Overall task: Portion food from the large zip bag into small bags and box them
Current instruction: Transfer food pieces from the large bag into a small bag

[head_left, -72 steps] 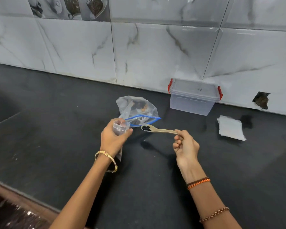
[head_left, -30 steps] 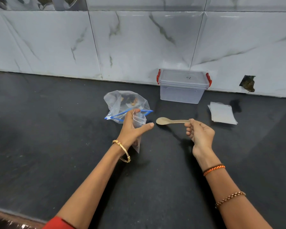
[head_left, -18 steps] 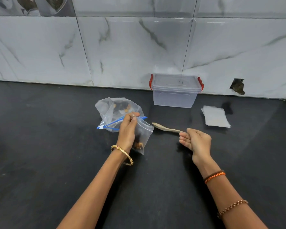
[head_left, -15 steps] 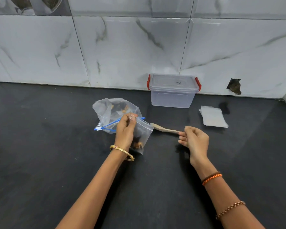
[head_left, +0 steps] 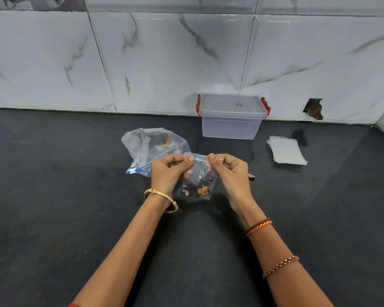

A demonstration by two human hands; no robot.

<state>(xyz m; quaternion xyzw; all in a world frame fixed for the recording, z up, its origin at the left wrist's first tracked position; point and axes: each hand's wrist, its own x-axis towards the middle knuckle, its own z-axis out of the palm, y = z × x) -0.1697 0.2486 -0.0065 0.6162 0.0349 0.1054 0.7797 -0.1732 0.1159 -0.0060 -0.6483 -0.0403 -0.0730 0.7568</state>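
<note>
We noted first what we could not see well. The spoon [head_left: 251,177] showed only as a short tan end poking out on the far side of the right hand [head_left: 230,173]; the rest lay hidden behind that hand. The contents of the small bag [head_left: 198,177] were hard to identify: dark pieces with a few orange-tan bits, gathered at its bottom. The mark on the box [head_left: 231,117] lid was too small to read. The large zip bag [head_left: 152,147] was partly covered by the left hand [head_left: 167,173], so its mouth was only partly in view.

The small bag hung between both hands above the dark surface [head_left: 53,207], in front of the large zip bag. The left fingers [head_left: 190,159] were curled and pinched its top edge at the left corner; the right thumb and fingers pinched the same edge at the right (both grips tight at the seal line). Whether the seal was closed we could not tell.

The small bag was clear, crinkled film. The large zip bag was clear and crumpled, with a blue zip strip and some food still inside. The box was translucent plastic, rectangular, lid on, red clips at both ends, standing against the marble-patterned tiled wall [head_left: 164,63]. A stack of flat empty bags [head_left: 286,150] lay right of the box.
</note>
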